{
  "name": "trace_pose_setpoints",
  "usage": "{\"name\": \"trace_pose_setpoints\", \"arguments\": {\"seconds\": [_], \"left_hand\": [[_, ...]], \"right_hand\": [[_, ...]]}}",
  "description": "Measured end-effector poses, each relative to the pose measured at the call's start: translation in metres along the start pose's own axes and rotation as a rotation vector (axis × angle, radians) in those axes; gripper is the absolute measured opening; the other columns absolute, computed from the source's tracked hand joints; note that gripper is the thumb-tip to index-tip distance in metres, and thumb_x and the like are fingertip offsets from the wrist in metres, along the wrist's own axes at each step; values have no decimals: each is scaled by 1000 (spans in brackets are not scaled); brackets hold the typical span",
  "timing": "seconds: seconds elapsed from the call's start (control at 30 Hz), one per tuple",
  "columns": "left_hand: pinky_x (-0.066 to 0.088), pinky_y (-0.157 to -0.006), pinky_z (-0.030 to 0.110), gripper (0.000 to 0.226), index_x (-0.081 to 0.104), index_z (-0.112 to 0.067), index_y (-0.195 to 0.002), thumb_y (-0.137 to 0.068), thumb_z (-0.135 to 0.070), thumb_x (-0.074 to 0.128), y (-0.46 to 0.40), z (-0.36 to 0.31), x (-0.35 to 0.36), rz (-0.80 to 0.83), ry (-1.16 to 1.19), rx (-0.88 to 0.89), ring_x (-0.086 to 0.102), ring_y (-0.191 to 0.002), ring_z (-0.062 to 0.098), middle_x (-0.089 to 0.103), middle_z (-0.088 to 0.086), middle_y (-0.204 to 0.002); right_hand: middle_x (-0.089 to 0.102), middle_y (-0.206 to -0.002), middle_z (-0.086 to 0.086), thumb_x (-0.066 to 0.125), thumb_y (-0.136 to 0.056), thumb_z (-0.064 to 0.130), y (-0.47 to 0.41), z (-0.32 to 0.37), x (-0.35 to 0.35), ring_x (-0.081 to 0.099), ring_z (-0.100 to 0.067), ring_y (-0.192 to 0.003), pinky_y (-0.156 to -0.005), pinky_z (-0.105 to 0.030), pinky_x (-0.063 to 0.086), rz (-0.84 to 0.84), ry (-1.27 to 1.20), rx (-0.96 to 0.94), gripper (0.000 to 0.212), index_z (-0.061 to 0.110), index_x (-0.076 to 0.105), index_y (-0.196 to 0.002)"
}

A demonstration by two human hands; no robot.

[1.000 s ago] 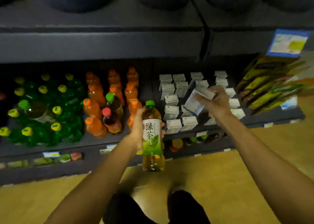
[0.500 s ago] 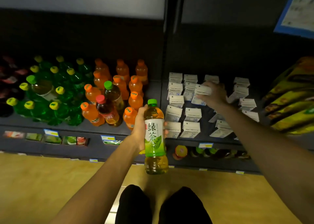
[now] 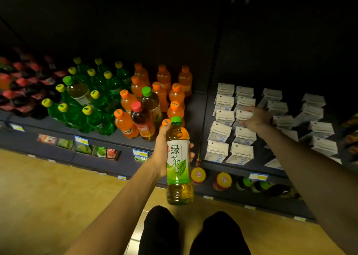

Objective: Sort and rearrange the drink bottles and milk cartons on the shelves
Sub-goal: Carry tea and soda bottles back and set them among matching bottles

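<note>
While the left hand point(image 3: 161, 150) is wrapped around a green tea bottle point(image 3: 179, 161) held upright out over the shelf's front edge, the right hand point(image 3: 255, 118) reaches in among the milk cartons point(image 3: 220, 132) on the right section of the shelf point(image 3: 195, 103), its fingers curled on one white carton point(image 3: 243, 115) in the second column, which stands in line with its neighbours. The step in hand looks like settling that carton into its row; whether the fingers truly pinch it or only rest on it I cannot tell for certain, though they seem closed around its top. Next, I judge, the tea bottle needs a home: two more green-capped tea bottles stand stray, one point(image 3: 152, 105) among the orange soda bottles point(image 3: 175, 96) beside a red-capped bottle point(image 3: 141, 119), one point(image 3: 77, 88) among the green soda bottles point(image 3: 96, 117), so grouping them calls for clearing a spot. Cartons toward the right end lie scattered and tilted. Price tags point(image 3: 140, 154) line the front edge, a lower shelf point(image 3: 222, 179) shows caps, and the floor point(image 3: 48, 192) is yellowish wood; the shelf's back is dark.
</note>
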State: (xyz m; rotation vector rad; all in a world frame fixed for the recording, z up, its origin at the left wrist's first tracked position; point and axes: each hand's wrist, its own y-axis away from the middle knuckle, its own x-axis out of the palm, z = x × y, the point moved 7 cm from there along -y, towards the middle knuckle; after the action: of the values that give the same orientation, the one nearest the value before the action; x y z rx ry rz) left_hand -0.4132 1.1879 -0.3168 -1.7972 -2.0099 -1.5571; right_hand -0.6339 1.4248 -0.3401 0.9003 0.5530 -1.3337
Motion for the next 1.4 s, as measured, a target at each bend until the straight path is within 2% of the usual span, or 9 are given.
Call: {"name": "trace_pose_setpoints", "arguments": {"seconds": [0.13,0.3,0.47,0.53,0.8,0.93,1.07,1.27,1.4], "left_hand": [[44,-67,33,70,66,-8,-72,-81,-74,41,3,-2,-2,4,5,3,59,-65,29,62,12,-78],[44,-67,34,69,65,-8,-73,-81,-73,41,16,-5,6,-8,30,-6,59,-66,30,61,13,-80],[48,-64,33,65,66,-8,-72,-79,-69,44,44,-8,22,-45,95,-16,59,-64,31,61,14,-77],[46,-66,34,66,67,-8,-74,-80,-70,44,54,-5,26,-58,130,-27,60,-65,32,63,15,-77],[53,-64,34,60,64,-8,-79,-77,-66,52,103,13,29,-117,307,52,61,-65,28,61,14,-76],[54,-63,34,63,64,-6,-76,-81,-67,50,132,24,19,-156,376,83,60,-65,30,60,15,-78],[51,-71,37,64,65,-6,-82,-77,-69,56,161,22,-4,-217,383,133,62,-66,30,65,16,-80],[49,-73,38,68,67,-7,-74,-71,-75,61,200,0,-39,-242,382,174,61,-65,28,65,13,-72],[49,-73,37,59,66,-5,-80,-72,-64,64,225,-21,-68,-207,326,166,58,-72,27,64,14,-78]], "right_hand": [[46,-147,-18,77,-81,0,-6,3,3,49,-34,-131,-93,-27,44,39,-9,16,60,13,57,-136],[37,-152,-18,72,-83,-2,1,12,-10,52,-40,-126,-91,-35,51,37,2,28,71,20,45,-145],[51,-139,-19,62,-88,3,28,39,-44,57,-37,-117,-80,-26,41,-157,30,-57,51,13,50,-137],[53,-136,-20,59,-91,4,45,52,-55,57,-36,-117,-82,-27,42,-187,-29,-75,45,11,52,-134],[62,-121,-12,56,-91,-2,106,103,-48,57,-23,-112,-94,-32,48,-73,-283,-289,31,8,61,-120],[63,-112,-11,54,-90,-5,134,124,-32,55,-14,-99,-80,-15,46,26,-342,-328,30,6,61,-117],[61,-101,-12,54,-89,-8,159,153,-16,57,-17,-92,-68,0,42,90,-390,-377,29,-2,61,-117],[66,-93,-6,58,-90,-1,194,208,11,62,-15,-87,-71,-6,47,121,-461,-397,21,11,63,-107],[67,-86,-3,63,-90,1,217,237,39,66,-21,-87,-79,-32,55,136,-581,-274,18,16,62,-100]]}}
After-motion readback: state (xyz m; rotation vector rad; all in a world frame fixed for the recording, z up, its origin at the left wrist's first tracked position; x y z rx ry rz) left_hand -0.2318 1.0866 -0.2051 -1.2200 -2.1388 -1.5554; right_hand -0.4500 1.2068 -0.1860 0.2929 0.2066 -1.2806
